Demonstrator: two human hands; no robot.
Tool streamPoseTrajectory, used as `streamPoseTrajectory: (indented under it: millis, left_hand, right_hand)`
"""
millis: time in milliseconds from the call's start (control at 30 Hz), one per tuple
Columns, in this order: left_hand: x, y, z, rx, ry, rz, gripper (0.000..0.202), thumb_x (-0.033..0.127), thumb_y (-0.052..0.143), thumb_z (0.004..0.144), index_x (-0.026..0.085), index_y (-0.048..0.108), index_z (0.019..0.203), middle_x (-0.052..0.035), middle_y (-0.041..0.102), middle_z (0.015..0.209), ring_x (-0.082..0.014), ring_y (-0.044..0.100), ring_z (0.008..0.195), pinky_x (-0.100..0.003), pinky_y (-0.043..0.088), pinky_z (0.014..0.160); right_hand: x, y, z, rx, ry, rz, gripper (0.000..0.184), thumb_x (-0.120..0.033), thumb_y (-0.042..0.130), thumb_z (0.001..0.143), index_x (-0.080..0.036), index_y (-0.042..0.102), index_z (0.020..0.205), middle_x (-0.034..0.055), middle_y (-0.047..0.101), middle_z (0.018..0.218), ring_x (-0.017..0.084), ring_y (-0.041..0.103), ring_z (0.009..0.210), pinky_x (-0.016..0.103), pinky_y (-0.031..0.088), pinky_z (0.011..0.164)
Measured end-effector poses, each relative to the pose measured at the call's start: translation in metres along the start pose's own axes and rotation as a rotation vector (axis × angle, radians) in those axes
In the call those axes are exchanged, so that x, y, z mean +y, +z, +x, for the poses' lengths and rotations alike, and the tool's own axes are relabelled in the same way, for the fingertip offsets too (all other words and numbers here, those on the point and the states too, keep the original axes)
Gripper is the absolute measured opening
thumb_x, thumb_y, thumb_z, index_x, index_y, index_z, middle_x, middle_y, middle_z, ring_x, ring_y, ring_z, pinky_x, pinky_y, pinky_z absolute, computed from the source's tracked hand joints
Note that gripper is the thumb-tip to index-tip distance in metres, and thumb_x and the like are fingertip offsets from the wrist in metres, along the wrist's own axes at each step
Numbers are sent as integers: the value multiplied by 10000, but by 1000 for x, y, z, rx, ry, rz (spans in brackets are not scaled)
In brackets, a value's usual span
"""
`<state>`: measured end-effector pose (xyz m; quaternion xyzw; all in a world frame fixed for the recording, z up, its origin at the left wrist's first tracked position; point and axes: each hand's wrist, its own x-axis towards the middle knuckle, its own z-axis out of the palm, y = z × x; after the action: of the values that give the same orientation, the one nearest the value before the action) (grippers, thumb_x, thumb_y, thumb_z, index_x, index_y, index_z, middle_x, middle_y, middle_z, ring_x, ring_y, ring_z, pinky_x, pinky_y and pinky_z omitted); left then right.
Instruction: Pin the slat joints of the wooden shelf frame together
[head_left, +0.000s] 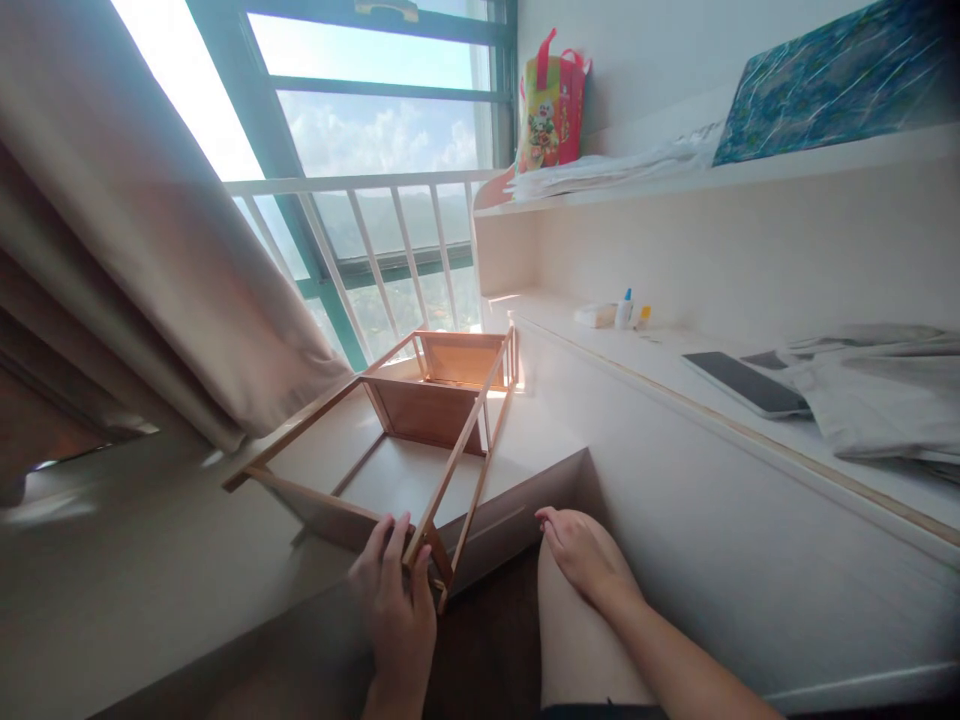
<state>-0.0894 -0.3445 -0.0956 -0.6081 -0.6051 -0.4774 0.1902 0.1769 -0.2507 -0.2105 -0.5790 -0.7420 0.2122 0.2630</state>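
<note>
A slim brown wooden shelf rack [431, 415] lies on its side on the pale surface before me, its length running away toward the window. My left hand [397, 590] is at its near end, fingers around the end of a post and against the nearest board. Part of the contact is hidden behind the fingers. My right hand [581, 550] rests on my bent knee [600, 650], away from the rack, with loosely bent fingers and nothing seen in them.
A white desk [675, 470] runs along the right, bearing a dark tablet-like slab [742, 382], pale cloth [885, 390] and a small blue-capped bottle [624, 310]. A colourful bag [553, 110] stands on the shelf above. Curtains [172, 250] hang left; white railing [382, 250] crosses the window.
</note>
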Motion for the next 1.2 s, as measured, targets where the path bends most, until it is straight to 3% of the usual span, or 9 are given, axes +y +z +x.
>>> streamPoseTrajectory:
  millis: [400,533,633,800,867,933,1033,1133,1200]
  left_hand:
    - [4,-15,3,-45,-3,32,583,356,661,872,218,464,1403,-145,550,1346,-292,512,1224,-449,383,1042]
    - [-3,-26,-10,-83,-6,58,662,399,677,851,225,417,1435,-150,528,1361,-301,496,1244,-456,380,1057]
    - [-15,-39,-27,-130,-38,104,610,397,648,871,216,436,1413,-148,526,1345,-298,494,1238,-451,385,1052]
    - [-56,-78,-46,-257,-133,281,346,377,497,938,192,584,1217,-137,558,1305,-290,513,1210,-457,381,1058]
    - [-80,-100,-50,-411,-221,423,334,368,439,943,200,630,1159,-133,560,1323,-299,494,1241,-463,381,1066]
    - [-107,-121,-56,-577,-396,589,393,409,414,933,222,635,1200,-117,525,1387,-326,477,1259,-495,406,1039]
    - [-142,-143,-69,-833,-496,622,485,393,348,924,185,601,1282,-115,545,1380,-303,472,1289,-495,344,1118]
    - [-164,-149,-78,-887,-486,569,549,421,299,921,170,567,1330,-79,531,1419,-254,429,1351,-434,254,1193]
    - [-172,-147,-77,-856,-495,566,542,431,294,909,179,628,1252,-57,582,1372,-224,472,1323,-369,280,1187]
  right_hand:
    - [23,-7,-6,11,-25,11,373,-315,314,969,-168,611,1142,86,675,898,222,611,885,329,420,857]
    - [28,-10,-9,16,-11,76,376,-341,304,974,-187,608,1131,58,673,841,209,622,841,320,430,832]
    - [27,-13,-11,25,14,132,387,-357,291,982,-198,604,1145,36,668,795,203,628,792,315,443,799]
    - [22,-21,-17,94,6,175,398,-393,288,996,-206,604,1149,76,695,1021,223,633,983,329,434,900]
    - [20,-24,-18,120,8,189,395,-400,290,997,-207,608,1128,81,693,1069,228,625,1032,334,426,933]
    - [19,-26,-19,134,12,188,392,-403,290,996,-208,621,1076,79,697,1043,231,628,1021,338,425,940]
    - [18,-27,-17,128,15,179,379,-409,303,994,-214,627,1007,71,700,1007,230,630,994,335,429,923]
    - [17,-25,-12,92,21,182,352,-431,339,988,-220,621,986,65,702,984,229,634,967,324,437,883]
    - [17,-22,-9,72,20,186,337,-449,371,977,-221,620,971,64,703,954,228,640,932,318,443,856]
